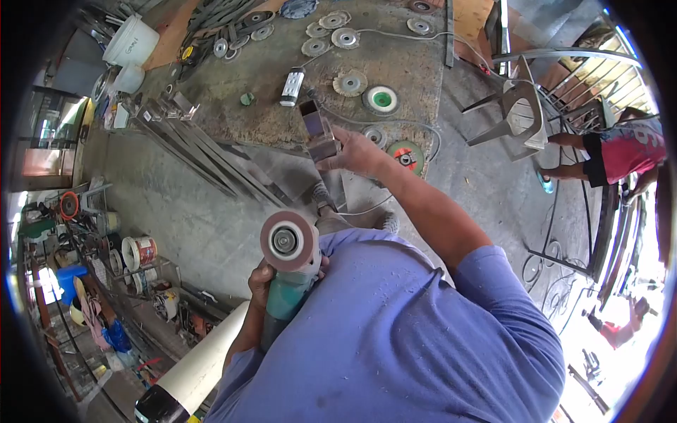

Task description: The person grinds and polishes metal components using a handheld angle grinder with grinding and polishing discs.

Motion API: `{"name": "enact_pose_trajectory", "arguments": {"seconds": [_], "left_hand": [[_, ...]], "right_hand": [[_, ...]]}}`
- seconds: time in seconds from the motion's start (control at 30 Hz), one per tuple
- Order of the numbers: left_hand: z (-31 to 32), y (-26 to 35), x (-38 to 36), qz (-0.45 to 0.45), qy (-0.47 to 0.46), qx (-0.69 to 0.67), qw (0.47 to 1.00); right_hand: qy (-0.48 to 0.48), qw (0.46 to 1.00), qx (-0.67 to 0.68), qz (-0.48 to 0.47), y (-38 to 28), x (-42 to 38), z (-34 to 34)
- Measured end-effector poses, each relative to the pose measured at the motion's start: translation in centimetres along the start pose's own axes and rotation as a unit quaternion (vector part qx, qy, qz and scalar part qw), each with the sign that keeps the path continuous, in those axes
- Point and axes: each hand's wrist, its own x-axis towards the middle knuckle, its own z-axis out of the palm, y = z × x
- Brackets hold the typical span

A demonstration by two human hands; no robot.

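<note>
My left hand [260, 280] is wrapped round the body of a green angle grinder [283, 289], close against my shirt. The grinder's round brown disc [266, 237] faces up toward me, with the spindle nut showing at its centre. At the near edge of the workbench, my right hand [356, 151] grips a short square metal tube [315, 127] between thumb and fingers. One open end of the tube points up. A white-and-black canister [291, 87] lies just beyond it. Near my right wrist sit a green grinding disc [405, 158] and a white-rimmed disc with a green centre [381, 100].
Several worn discs [345, 38] and a cable are spread over the bench [275, 127]. Long metal bars [204, 151] lean on its left side. Buckets [137, 252] and clutter line the left. A plastic chair [518, 116] and another person [627, 151] are at the right.
</note>
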Motion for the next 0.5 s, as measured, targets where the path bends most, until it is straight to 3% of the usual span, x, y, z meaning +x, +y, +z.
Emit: {"name": "enact_pose_trajectory", "arguments": {"seconds": [0.27,0.5], "left_hand": [[-1.1,2.4,-0.9,0.043,0.012,0.027,0.999],[-1.9,2.3,1.5,-0.008,-0.062,-0.01,0.998]], "right_hand": [[0.069,0.992,-0.102,0.036,-0.4,-2.4,-0.6],[0.089,0.99,-0.096,0.048,-0.3,-3.7,-0.5]]}}
